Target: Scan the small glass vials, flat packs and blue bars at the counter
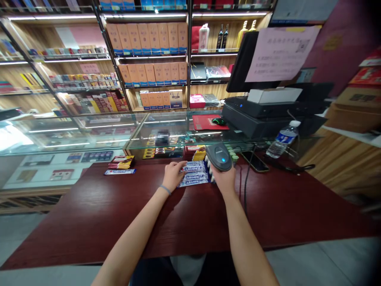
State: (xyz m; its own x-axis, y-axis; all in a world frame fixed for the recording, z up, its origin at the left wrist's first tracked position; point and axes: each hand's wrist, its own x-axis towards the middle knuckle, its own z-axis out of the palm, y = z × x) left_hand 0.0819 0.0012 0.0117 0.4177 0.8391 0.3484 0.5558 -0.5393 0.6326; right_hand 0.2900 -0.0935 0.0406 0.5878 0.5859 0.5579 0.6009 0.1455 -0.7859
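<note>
My right hand [225, 180] is wrapped round a black barcode scanner [220, 157] with a blue light on its top. Left of it, several long blue-and-white packets [195, 174] lie in a stack of rows on the dark red table. The fingers of my left hand [173, 175] are bent in at the left end of these packets, thumb and forefinger closed on one. A pile of red-and-yellow packets [195, 153] sits just behind. Farther left, one more blue-and-white packet [120, 172] lies before a small red-and-yellow pile [121, 162].
A glass display counter [166, 119] runs behind the table [119, 214]. At the right are a phone [255, 161], a water bottle [284, 140], a black cable [246, 186] and a monitor [241, 63] with a paper sign. Green-topped containers [233, 155] stand behind the scanner.
</note>
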